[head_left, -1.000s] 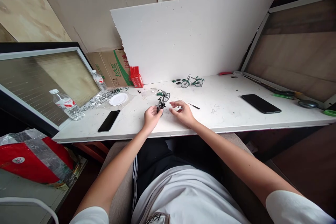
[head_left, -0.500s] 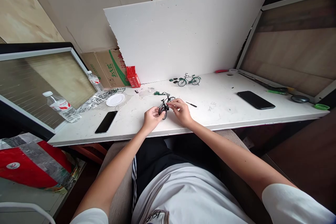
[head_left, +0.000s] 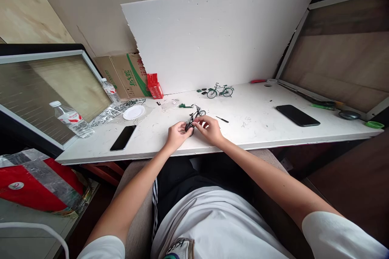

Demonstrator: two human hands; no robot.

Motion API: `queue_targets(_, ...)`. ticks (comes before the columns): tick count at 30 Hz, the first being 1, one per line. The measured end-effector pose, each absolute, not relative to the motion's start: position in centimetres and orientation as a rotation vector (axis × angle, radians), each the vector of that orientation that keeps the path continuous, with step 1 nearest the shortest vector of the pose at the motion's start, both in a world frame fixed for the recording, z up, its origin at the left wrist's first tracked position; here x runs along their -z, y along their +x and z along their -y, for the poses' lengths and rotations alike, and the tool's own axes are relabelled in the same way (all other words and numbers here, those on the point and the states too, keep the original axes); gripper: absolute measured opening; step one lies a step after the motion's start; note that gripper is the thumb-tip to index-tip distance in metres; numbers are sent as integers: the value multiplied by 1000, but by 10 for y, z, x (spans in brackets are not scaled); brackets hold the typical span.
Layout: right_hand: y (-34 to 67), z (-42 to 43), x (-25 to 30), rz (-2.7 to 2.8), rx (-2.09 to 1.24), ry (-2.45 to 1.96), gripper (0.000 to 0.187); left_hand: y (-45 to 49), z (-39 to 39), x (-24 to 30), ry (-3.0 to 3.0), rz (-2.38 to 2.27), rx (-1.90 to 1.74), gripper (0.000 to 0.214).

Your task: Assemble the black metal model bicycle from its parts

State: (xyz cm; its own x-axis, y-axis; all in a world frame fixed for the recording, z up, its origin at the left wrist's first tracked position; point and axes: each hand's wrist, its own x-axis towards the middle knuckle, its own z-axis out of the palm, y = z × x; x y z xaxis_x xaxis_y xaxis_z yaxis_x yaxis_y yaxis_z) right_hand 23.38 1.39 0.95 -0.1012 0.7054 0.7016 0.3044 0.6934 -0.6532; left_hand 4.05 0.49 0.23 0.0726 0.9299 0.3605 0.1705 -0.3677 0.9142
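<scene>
A small black model bicycle (head_left: 199,112) stands tilted between my hands near the front of the white table, its handlebars pointing away from me. My left hand (head_left: 177,136) is closed round its rear wheel, thumb and fingers on either side. On the right side of the frame, the thumb and fingers of my right hand (head_left: 210,130) pinch together; whether a tiny part is between them is hidden. Just beyond lies a green part (head_left: 184,106). A thin black screwdriver-like tool (head_left: 222,119) rests right of my right hand.
A green model bicycle (head_left: 220,91) stands at the back, with small dark green pieces (head_left: 201,90) beside it. Phones lie at left (head_left: 123,138) and right (head_left: 298,115). A white lid-like disc (head_left: 133,112), a red box (head_left: 154,86) and water bottles (head_left: 73,119) occupy the left.
The model bicycle has turned slightly between my hands, and its front end sits a little further right. My right fingertips have shifted slightly lower against its frame. The camera view has moved a little.
</scene>
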Motion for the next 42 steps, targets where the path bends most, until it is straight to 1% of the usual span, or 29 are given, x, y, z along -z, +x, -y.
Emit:
queue_targets(7, 232, -8, -14, 1782, -377, -742, 24, 39, -7, 0, 1689, -1069, -1352, 30)
queue_targets(13, 232, -8, -15, 1781, -355, -722, 18, 39, -7, 1, 1707, -1077, -1354, 32)
queue_targets(24, 231, -10, -13, 1778, -344, -717, 16, 41, -5, -2, 1730, -1133, -1332, 33)
queue_targets(42, 231, -7, -14, 1770, -338, -760, 22, 39, -9, 5, 1760, -1125, -1324, 35)
